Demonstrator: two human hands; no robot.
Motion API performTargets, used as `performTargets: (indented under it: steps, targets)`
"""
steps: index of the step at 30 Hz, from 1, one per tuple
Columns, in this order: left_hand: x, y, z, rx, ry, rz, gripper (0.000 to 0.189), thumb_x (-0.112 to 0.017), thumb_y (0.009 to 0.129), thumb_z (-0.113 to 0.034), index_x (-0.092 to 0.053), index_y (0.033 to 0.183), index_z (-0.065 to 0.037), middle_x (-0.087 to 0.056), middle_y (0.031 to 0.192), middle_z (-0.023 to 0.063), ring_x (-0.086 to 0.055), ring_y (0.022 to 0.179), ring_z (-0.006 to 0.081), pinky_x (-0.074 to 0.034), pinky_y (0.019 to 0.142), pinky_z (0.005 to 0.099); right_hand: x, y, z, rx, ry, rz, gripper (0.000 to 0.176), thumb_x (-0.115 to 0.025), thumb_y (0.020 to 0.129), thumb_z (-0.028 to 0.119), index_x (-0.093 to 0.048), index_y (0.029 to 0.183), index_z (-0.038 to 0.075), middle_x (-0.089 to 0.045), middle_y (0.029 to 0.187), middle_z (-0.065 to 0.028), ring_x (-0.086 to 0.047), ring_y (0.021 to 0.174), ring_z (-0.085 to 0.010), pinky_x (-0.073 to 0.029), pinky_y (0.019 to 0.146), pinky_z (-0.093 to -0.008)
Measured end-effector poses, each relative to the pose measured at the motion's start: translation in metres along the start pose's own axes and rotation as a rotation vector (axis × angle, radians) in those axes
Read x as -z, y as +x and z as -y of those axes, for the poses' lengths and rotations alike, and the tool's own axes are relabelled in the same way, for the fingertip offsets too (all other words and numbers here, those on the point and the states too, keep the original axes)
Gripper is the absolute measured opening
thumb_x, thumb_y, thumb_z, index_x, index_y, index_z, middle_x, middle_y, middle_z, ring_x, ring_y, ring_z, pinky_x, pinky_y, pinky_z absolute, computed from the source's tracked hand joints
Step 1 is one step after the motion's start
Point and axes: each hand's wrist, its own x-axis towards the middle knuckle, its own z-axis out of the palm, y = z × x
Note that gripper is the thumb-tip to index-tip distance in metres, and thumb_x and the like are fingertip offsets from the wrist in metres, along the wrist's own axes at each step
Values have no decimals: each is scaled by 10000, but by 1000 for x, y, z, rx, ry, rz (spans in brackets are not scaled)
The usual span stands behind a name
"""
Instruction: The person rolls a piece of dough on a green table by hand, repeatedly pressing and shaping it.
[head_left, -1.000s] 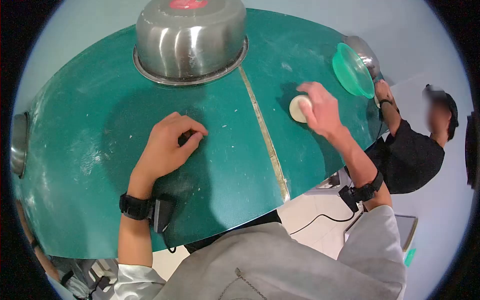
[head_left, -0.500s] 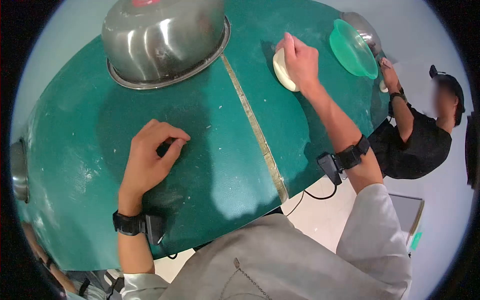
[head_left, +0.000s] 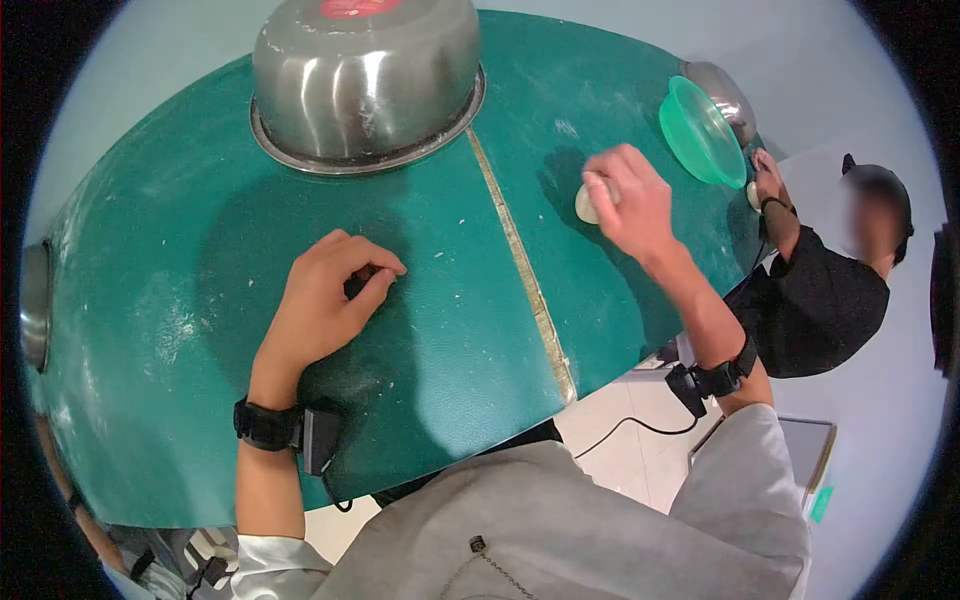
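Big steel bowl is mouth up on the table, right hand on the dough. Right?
Not quite: the head view shows the big steel bowl mouth down, rim on the table, base up. The right hand is on the dough, as you say.

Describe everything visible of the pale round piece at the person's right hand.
The pale piece is cream-coloured, smooth and rounded at its visible edge, and looks like dough. The right hand grips it, and the fingers and thumb hide much of it, so its full shape cannot be told. It is over the green table, between the pale strip and the green bowl; whether it touches the tabletop is unclear.
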Motion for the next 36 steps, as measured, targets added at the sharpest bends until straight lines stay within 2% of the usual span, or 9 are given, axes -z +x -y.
performTargets:
  steps: [2, 6, 18, 24, 27, 28, 29, 32, 36]
  targets:
    - [0, -1, 0, 5, -20, 5, 68, -704, 898, -57, -734, 959, -63, -708, 884, 56, -607, 800, 229, -501, 713, 347, -13, 11, 13, 255, -9, -115, 183, -705, 917, 295, -743, 912, 116, -677, 799, -84, -680, 776, -315, -565, 702, -421]
    - [0, 0, -1, 14, -18, 20, 58, -708, 898, -52, -732, 950, -63, -708, 897, 64, -609, 819, 235, -492, 728, 348, -33, 15, 12, 296, -78, 93, 218, -699, 925, 353, -744, 887, 143, -668, 741, -75, -680, 714, -308, -557, 645, -429]
    - [-1, -2, 3, 48, -27, 13, 77, -721, 898, -58, -739, 972, -67, -704, 923, 61, -624, 829, 228, -499, 725, 337, -89, 59, -79, -366, -57, -211, 455, -517, 1041, 472, -720, 855, 109, -711, 786, -203, -682, 730, -461, -548, 671, -545]
    - [3, -4, 4, -38, -3, -27, 86, -721, 903, -62, -743, 981, -89, -674, 883, 60, -605, 781, 208, -490, 698, 321, -34, 37, -39, -628, 356, -287, 407, -534, 1056, 367, -760, 918, 58, -736, 776, -152, -711, 730, -364, -552, 704, -444]
    - [-2, -5, 4, -8, -20, 1, 81, -720, 908, -69, -744, 981, -94, -662, 866, 61, -598, 770, 204, -486, 690, 322, -12, 7, 1, -626, 343, -312, 390, -557, 1055, 316, -752, 887, 23, -751, 872, -135, -717, 801, -300, -547, 757, -419]
    - [-2, -4, 4, 29, -26, 2, 76, -719, 912, -74, -745, 980, -95, -657, 859, 61, -595, 766, 202, -483, 686, 323, -18, -8, -1, -386, 183, -358, 384, -555, 1058, 310, -764, 907, 26, -751, 1046, -158, -716, 940, -282, -537, 829, -415]
    - [-2, -3, 3, 21, -31, 0, 76, -719, 912, -74, -745, 980, -95, -657, 859, 61, -595, 766, 202, -483, 686, 323, -19, -23, -2, -497, 214, -198, 362, -553, 1059, 308, -777, 975, 36, -726, 1166, -163, -691, 1082, -284, -527, 907, -386]
    - [1, -5, 5, 12, -7, -1, 63, -719, 917, -83, -744, 974, -93, -657, 851, 59, -591, 758, 203, -480, 682, 330, -14, -32, -25, -465, 409, -180, 333, -547, 1061, 299, -783, 1066, 63, -735, 1145, -169, -703, 1082, -321, -534, 937, -373]
    - [-2, -5, 7, -15, -4, -18, 57, -722, 911, -90, -740, 965, -89, -665, 842, 51, -586, 756, 209, -479, 687, 335, 32, -25, -24, -321, 372, 273, 329, -578, 1039, 283, -712, 1274, 96, -743, 1108, -167, -714, 1049, -319, -538, 952, -369]
